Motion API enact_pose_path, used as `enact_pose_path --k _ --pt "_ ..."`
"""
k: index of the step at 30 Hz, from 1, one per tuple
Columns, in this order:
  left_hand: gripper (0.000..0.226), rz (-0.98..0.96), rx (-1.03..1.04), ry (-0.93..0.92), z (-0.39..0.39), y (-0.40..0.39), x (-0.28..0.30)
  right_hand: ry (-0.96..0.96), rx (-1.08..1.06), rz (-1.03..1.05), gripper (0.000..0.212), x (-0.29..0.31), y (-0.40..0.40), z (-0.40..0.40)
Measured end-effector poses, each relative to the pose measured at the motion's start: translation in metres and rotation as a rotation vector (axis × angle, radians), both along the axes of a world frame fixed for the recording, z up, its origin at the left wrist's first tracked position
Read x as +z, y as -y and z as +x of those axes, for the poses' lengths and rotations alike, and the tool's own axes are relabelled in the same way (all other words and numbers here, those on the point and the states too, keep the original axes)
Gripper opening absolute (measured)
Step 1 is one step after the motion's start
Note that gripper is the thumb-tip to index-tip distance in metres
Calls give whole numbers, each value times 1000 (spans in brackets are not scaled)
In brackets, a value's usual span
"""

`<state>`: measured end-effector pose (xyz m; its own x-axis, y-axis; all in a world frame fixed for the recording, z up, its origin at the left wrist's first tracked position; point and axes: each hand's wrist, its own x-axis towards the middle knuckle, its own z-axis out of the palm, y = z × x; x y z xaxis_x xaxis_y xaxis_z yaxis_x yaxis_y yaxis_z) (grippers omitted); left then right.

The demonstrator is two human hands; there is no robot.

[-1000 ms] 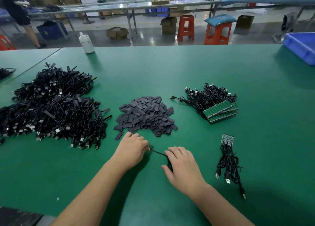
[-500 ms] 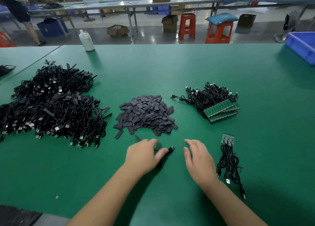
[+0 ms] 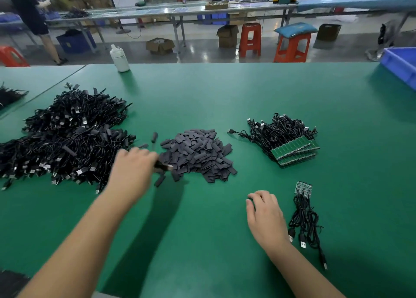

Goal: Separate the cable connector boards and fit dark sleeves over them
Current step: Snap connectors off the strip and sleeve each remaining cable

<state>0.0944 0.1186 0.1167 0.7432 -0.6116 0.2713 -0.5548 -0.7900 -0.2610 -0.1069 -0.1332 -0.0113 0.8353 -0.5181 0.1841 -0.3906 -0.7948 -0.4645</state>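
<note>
Green bench mat (image 3: pixel 225 95), factory floor behind. Left hand (image 3: pixel 132 171), blurred, fingers curled round a sleeved cable end (image 3: pixel 164 166), likely carrying it to the finished cable heap (image 3: pixel 63 138) at 9 o'clock. Dark sleeves pile (image 3: pixel 198 156) just at its 3 o'clock. Right hand (image 3: pixel 265 216) loose, holding nothing, rests beside the small joined board strip (image 3: pixel 304 188) with cables, probably next. Unsplit boards stack (image 3: pixel 295 149) at 1 o'clock.

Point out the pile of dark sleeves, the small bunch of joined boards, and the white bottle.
pile of dark sleeves (image 3: pixel 198 155), head view, middle of heap
small bunch of joined boards (image 3: pixel 303 188), head view, green board faces
white bottle (image 3: pixel 120 59), head view, body
</note>
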Motion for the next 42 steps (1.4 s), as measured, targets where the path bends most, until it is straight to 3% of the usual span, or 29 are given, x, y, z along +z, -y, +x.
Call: enact_pose_path --k 3,8,12,18,24,27,29,31,33,36,39,42 --pt "28 59 211 -79 57 -32 10 8 0 -24 23 -1 0 2" --pt "46 273 438 -402 99 -71 -11 20 0 -58 20 -4 0 2" --pt "39 208 440 -329 98 -64 -20 10 6 -75 20 -4 -1 3" --pt "37 -23 135 -200 62 5 -20 -49 16 -137 20 0 -5 2" --pt "31 -416 -223 -412 -23 105 -53 -184 59 -15 29 31 7 7" --pt "33 -485 -302 -456 -71 136 -90 7 -72 -78 21 54 40 -4" --pt "33 -506 -317 -457 -97 144 -112 15 -246 -171 33 61 74 -15" --pt "29 -494 -350 -401 -111 145 -127 -166 -393 -4 51 64 108 -27" --pt "27 -495 -374 -360 -112 144 -133 -277 -436 295 59 61 130 -35" --pt "26 -512 -354 -339 -110 143 -133 -171 -374 534 44 60 135 -40" --pt "22 -501 -369 -312 -112 145 -133 -98 -297 500 5 57 128 -36" --pt "22 -489 -336 -328 -112 147 -130 -127 -293 344 8 53 118 -28"
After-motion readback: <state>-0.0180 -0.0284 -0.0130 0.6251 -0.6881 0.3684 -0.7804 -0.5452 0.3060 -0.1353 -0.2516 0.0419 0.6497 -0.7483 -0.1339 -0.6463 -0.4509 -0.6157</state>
